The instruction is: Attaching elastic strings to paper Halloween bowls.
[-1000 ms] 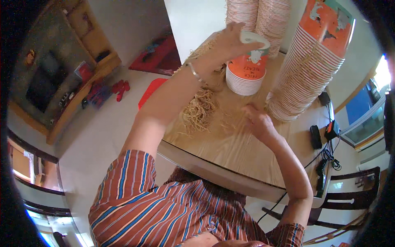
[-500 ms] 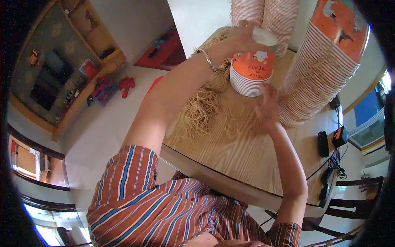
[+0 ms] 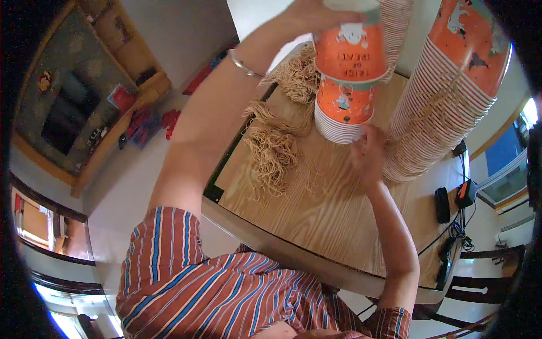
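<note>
My left hand grips the closed end of an upside-down orange paper bucket with a ghost print. That bucket is raised, its white rim just above the top of a short stack of similar paper buckets. The stack stands upside down on the wooden table, its white rims nested at the bottom. My right hand has its fingers closed at the stack's lower rims, on the right side. Tan paper cords lie in tangled bunches left of the stack.
A tall leaning stack of orange buckets, tan cords hanging on it, stands to the right. Another tall stack rises behind. A black adapter and cables lie along the right table edge, near a dark chair.
My left hand has risen with the top bucket, drawing it up off the short stack and exposing the bucket beneath. My right hand remains by the lower rims, its fingers now closer together.
</note>
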`<state>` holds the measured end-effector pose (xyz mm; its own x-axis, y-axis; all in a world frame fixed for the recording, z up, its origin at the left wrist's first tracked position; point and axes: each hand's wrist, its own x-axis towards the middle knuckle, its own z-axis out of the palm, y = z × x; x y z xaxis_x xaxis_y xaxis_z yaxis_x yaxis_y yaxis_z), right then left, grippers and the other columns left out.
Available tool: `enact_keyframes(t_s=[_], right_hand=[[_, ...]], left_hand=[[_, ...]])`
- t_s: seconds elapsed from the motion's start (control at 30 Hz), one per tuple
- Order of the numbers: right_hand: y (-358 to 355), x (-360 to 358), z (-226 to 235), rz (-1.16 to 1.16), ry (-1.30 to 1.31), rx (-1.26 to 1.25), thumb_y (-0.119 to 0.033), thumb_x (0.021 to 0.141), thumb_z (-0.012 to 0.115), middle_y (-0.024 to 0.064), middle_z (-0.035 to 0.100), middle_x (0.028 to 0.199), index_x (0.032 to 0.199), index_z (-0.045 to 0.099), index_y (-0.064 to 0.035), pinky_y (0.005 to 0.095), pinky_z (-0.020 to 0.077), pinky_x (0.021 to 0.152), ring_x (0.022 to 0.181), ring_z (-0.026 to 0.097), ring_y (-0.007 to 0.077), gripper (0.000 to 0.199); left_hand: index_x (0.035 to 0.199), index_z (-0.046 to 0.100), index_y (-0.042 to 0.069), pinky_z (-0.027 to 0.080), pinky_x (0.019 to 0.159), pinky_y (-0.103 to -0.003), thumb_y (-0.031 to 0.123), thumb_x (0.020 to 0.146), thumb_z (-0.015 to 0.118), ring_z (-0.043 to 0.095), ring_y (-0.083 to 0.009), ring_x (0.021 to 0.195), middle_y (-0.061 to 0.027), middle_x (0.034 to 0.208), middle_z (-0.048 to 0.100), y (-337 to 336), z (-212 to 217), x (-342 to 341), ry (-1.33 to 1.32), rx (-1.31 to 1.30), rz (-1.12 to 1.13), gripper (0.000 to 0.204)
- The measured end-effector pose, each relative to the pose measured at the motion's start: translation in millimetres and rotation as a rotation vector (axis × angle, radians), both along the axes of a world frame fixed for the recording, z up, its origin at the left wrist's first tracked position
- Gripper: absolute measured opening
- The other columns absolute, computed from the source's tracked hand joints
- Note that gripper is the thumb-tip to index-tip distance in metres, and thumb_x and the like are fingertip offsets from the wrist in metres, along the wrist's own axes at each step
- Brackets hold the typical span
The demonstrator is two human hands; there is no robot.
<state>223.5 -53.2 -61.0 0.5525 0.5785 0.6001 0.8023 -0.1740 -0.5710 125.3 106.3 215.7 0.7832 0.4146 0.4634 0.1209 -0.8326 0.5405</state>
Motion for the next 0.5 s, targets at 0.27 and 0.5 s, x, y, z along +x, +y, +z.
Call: enact_keyframes(t_s=[0.27,0.5], right_hand=[[-19,-54,58,0.139,0.331,0.259,-0.002,0.077,0.062,0.0123,0.048,0.107,0.123,0.044,-0.0042,0.0391,0.0402,0.093,0.1,0.049,0.0268,0.049],[-56,-83,107,0.105,0.08,0.396,-0.001,0.08,0.06,0.0063,0.052,0.113,0.124,0.046,-0.0041,0.0311,0.0432,0.09,0.102,0.051,0.0175,0.046]], left_hand=[[0.146,0.021,0.007,0.032,0.106,-0.046,0.063,0.081,0.057,0.035,-0.0326,0.132,-0.0182,0.145,0.029,23,13,-96,0.125,-0.582,-0.292,0.093],[0.138,0.041,0.013,0.034,0.107,-0.041,0.065,0.088,0.044,0.044,-0.0206,0.127,-0.0053,0.138,0.046,14,-137,-141,-0.297,-1.392,-0.602,0.072]])
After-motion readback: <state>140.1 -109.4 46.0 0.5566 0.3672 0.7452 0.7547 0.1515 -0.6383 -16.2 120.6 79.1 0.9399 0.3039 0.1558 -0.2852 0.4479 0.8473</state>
